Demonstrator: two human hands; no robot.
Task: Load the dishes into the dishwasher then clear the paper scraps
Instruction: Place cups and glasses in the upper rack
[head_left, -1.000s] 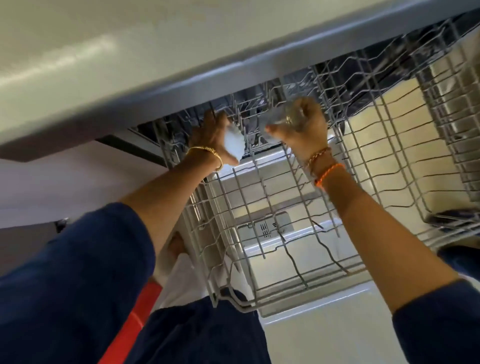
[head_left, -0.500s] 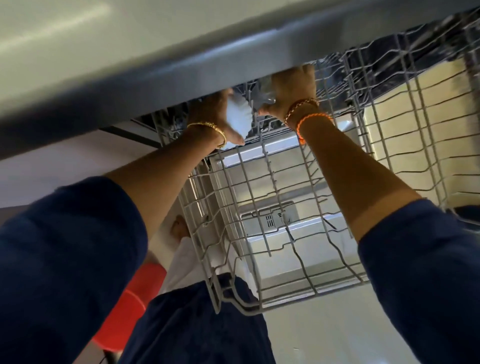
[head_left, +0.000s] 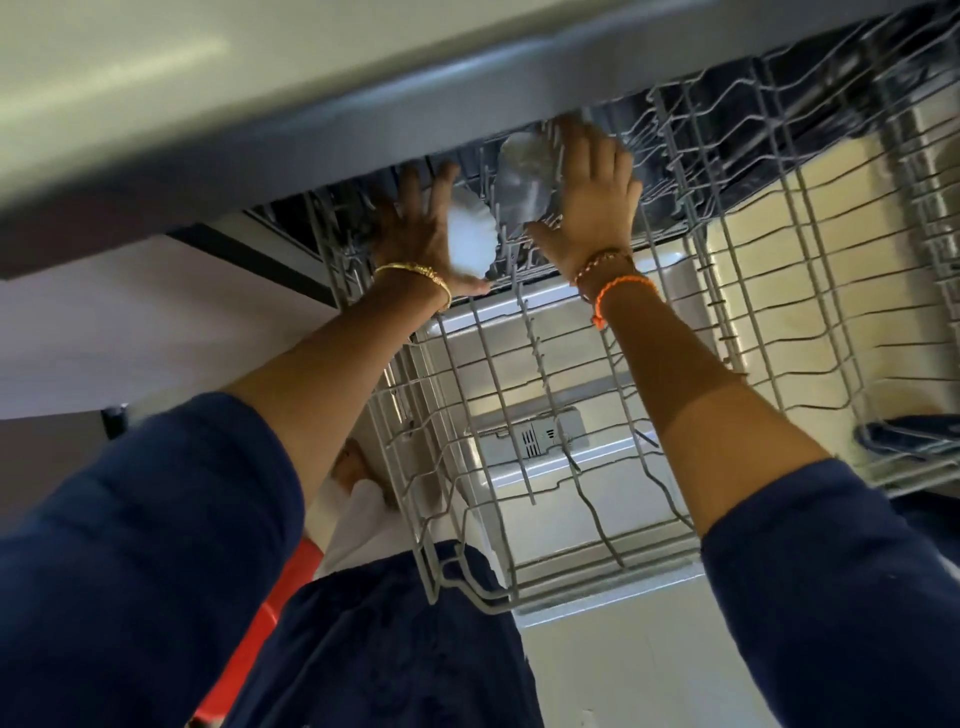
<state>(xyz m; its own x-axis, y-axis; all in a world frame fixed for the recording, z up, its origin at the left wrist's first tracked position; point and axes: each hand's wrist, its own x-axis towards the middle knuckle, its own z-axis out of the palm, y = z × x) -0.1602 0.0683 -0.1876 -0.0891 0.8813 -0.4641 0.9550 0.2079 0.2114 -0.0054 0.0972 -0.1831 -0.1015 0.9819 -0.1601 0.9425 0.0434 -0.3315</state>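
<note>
Dishwasher rack (head_left: 597, 395), upper wire one, pulled out under the counter edge (head_left: 311, 130); only 1 view, head cam, looking down my arms. Clear glass (head_left: 524, 182) sits at the rack's back, near the tines, blurry, so I can't tell if it's fully seated or which way up. My right hand (head_left: 592, 202) lies against its side, fingers spread and mostly straight, thumb under it, more steadying than clamping. My left hand (head_left: 421, 228) holds a white crumpled wad (head_left: 470, 239) against the palm, thumb below it; likely 1 of the paper scraps, but too blurred to confirm. Dishwasher door (head_left: 545, 441) is open beneath the rack. Step, as I judge it: loading dishes, placing the glass, not finished. Next move calls for settling the glass between tines so it won't tip, then freeing the right hand; the scraps come later.
</note>
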